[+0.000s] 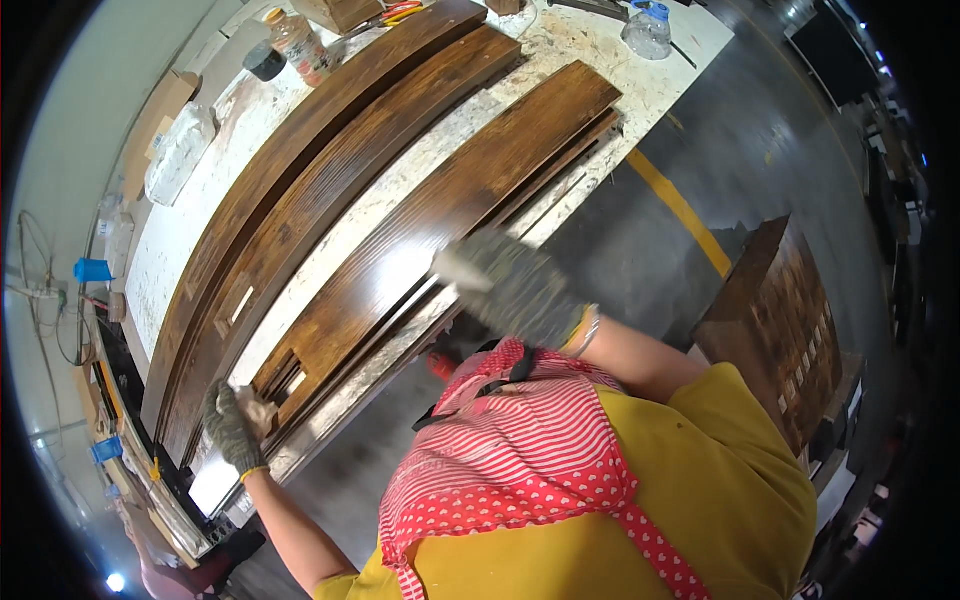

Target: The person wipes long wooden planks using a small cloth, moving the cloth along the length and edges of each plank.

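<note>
My left hand (pixel 232 430), in a grey-green knit glove, is closed at the near left end of a brown-stained wooden board (pixel 440 200). A crumpled beige cloth or paper (pixel 259 412) shows between its fingers and the board end. My right hand (pixel 520 287), gloved alike and slightly blurred, is closed on a pale flat pad (pixel 462 270) at the board's near edge, about midway along. Whether the pad is sandpaper or cloth I cannot tell. Near its left end the board has a rectangular slot (pixel 283 373).
Two more long brown boards (pixel 330 110) lie beyond on the white, stained table (pixel 690 40). At the back stand a bottle (pixel 296 45), a dark round lid (pixel 264 62) and a clear jar (pixel 648 32). A brown wooden piece (pixel 780 330) stands to my right.
</note>
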